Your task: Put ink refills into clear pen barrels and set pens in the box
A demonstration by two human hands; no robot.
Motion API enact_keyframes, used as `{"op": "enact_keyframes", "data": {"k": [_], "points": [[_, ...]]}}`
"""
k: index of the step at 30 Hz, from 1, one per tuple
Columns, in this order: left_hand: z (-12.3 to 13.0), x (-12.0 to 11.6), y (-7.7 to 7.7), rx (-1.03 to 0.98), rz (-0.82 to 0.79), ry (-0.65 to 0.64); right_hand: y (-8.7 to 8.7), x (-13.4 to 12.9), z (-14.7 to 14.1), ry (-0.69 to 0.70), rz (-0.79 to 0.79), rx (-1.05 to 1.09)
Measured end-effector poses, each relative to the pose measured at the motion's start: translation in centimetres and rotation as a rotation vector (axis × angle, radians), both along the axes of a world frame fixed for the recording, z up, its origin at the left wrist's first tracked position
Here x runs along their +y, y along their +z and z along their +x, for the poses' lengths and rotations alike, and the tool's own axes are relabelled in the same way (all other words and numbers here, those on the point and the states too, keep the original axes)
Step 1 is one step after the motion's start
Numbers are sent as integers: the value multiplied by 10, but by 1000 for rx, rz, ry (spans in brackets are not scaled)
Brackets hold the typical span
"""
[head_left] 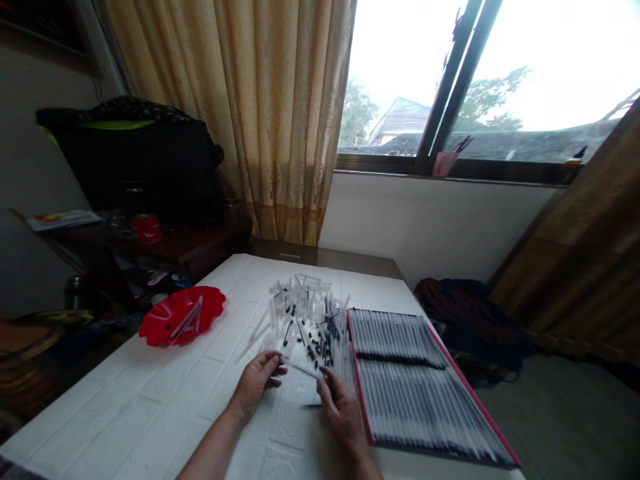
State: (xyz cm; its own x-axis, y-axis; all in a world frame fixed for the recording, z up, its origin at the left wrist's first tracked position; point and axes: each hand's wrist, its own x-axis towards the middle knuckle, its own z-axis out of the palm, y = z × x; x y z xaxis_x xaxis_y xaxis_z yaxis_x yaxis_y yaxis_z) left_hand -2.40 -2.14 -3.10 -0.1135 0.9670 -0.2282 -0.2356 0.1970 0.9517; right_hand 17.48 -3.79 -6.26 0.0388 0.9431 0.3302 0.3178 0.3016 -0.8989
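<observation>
Slim, pale, straight pen tube (301, 367), seemingly translucent.

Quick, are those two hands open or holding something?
Left hand: closed, pinching one end of a slim pale tube.
Right hand: closed, holding the tube's other end.

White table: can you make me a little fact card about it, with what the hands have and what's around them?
Left hand: pinches one end of a thin pale tube
Right hand: holds the tube's other end
Beyond the hands: a messy pile of clear tubes and small black pieces
Right side: pink-edged tray, pen-like sticks in two rows
Left side: red wavy-edged dish, a few tubes inside
Table: white
</observation>
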Motion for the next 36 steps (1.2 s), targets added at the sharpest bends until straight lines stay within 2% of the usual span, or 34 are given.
{"op": "enact_keyframes", "data": {"k": [4,10,36], "points": [[3,-1,3,-1,12,30,-2,1,0,34,-23,95],[2,-2,6,4,10,55,5,2,-1,44,-55,96],[-1,4,5,-45,17,17,13,6,-1,46,-145,260]]}}
